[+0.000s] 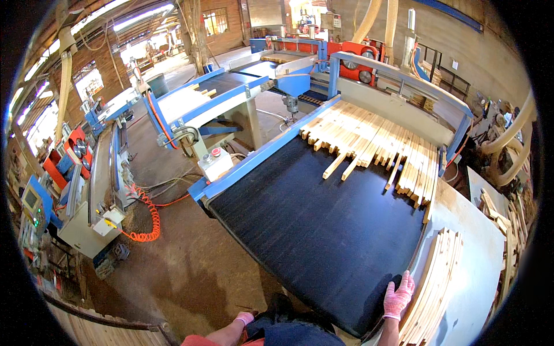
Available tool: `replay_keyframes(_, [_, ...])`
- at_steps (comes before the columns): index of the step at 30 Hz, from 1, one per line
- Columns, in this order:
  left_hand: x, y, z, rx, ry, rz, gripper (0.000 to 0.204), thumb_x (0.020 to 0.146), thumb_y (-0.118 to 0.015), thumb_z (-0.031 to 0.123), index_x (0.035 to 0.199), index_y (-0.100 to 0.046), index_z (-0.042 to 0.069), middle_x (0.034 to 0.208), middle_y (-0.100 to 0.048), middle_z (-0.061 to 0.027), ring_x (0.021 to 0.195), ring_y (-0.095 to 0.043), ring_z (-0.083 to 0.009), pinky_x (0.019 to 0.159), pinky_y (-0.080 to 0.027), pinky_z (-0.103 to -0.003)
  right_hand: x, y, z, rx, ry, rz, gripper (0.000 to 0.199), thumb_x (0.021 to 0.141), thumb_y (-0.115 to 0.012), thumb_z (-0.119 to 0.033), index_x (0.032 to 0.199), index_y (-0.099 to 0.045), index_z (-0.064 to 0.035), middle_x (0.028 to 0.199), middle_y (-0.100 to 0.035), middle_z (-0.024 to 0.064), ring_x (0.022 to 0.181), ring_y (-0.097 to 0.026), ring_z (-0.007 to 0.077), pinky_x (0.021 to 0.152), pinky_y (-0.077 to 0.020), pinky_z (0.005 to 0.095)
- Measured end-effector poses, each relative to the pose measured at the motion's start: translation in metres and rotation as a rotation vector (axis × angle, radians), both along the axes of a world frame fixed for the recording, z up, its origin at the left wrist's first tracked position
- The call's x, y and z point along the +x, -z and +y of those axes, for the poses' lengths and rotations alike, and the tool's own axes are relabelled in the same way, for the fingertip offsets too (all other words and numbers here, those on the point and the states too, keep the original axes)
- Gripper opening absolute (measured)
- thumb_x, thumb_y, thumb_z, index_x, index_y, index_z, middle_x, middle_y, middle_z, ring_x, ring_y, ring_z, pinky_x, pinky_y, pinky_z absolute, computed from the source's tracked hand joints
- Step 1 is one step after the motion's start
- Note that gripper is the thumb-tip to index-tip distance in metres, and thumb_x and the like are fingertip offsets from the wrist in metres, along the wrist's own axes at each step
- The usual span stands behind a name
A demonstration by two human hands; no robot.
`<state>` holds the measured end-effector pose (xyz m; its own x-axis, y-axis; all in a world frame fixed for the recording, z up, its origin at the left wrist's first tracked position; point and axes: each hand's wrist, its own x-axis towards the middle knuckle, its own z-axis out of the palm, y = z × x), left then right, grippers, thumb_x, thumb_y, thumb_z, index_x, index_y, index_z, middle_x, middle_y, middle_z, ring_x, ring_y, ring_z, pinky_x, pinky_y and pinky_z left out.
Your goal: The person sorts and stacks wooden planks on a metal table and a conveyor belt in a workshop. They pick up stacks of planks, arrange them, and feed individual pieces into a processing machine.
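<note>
My right hand (pixel 398 295), in a pink knitted glove, hovers at or rests on the near right edge of the black conveyor belt (pixel 311 213); I cannot tell if it touches. Its fingers stretch forward and it holds nothing. Just right of it lies a stack of long wooden strips (pixel 434 285) on a pale side table (pixel 476 254). My left hand (pixel 246 317), gloved alike, is low beside my body, its fingers mostly hidden. Farther up the belt, many wooden strips (pixel 375 135) lie side by side, their near ends uneven and a few sticking out toward me.
A blue frame (pixel 404 75) spans the belt's far end. On the left are a control box with a red button (pixel 216 155), a coiled orange hose (pixel 147 228) and another machine (pixel 95 202). Loose wood (pixel 502 225) is piled at the right. More strips (pixel 109 330) lie bottom left.
</note>
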<state>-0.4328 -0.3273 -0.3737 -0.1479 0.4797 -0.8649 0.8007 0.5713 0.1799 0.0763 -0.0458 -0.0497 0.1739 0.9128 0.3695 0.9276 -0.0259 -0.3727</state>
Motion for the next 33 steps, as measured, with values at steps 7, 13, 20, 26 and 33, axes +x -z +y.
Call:
replay_keyframes(7, [-0.005, -0.007, 0.012, -0.177, -0.052, -0.006, 0.059, 0.106, -0.046, 0.057, 0.151, -0.059, 0.021, 0.157, -0.055, -0.016, 0.146, -0.052, -0.0312, 0.118, -0.044, -0.042, 0.0, -0.003, 0.0, 0.002, 0.016, -0.008, 0.077, 0.081, -0.081, -0.014, 0.152, -0.054, -0.0021, 0.142, -0.06, 0.0224, 0.135, -0.052, 0.0422, 0.118, -0.0405, 0.0514])
replay_keyframes(13, [0.0, -0.005, 0.005, 0.126, 0.005, -0.019, 0.055, 0.107, -0.043, 0.047, 0.156, -0.052, 0.026, 0.16, -0.052, -0.0135, 0.146, -0.052, -0.0329, 0.118, -0.045, -0.043, 0.004, 0.004, 0.002, 0.027, -0.003, -0.009, 0.077, 0.08, -0.081, -0.013, 0.151, -0.054, -0.002, 0.141, -0.061, 0.0227, 0.133, -0.053, 0.0428, 0.117, -0.0413, 0.0519])
replay_keyframes(20, [-0.004, -0.027, 0.004, 0.067, 0.1, 0.029, 0.049, 0.101, -0.047, 0.035, 0.141, -0.067, 0.016, 0.147, -0.064, -0.0161, 0.135, -0.061, -0.036, 0.11, -0.051, -0.045, -0.001, 0.002, 0.001, 0.01, -0.003, -0.057, 0.078, 0.081, -0.081, -0.014, 0.152, -0.052, -0.0013, 0.143, -0.059, 0.0224, 0.133, -0.053, 0.0426, 0.117, -0.0414, 0.0519])
replay_keyframes(26, [-0.028, -0.016, 0.013, -0.026, 0.578, 0.061, 0.044, 0.093, -0.054, 0.039, 0.105, -0.083, 0.008, 0.119, -0.078, -0.0187, 0.114, -0.074, -0.037, 0.097, -0.058, -0.051, 0.0, -0.01, -0.003, 0.013, 0.021, 0.024, 0.069, 0.082, -0.077, -0.017, 0.145, -0.057, 0.0024, 0.14, -0.063, 0.0221, 0.132, -0.055, 0.0416, 0.118, -0.0418, 0.0511])
replay_keyframes(33, [-0.027, -0.046, 0.046, -0.049, 0.247, 0.026, 0.049, 0.098, -0.05, 0.037, 0.12, -0.078, 0.003, 0.13, -0.071, -0.0246, 0.126, -0.067, -0.0376, 0.104, -0.053, -0.045, -0.029, -0.038, -0.009, 0.087, 0.004, 0.144, 0.057, 0.086, -0.078, -0.023, 0.136, -0.064, -0.0017, 0.133, -0.067, 0.0213, 0.124, -0.062, 0.0408, 0.109, -0.0496, 0.0495])
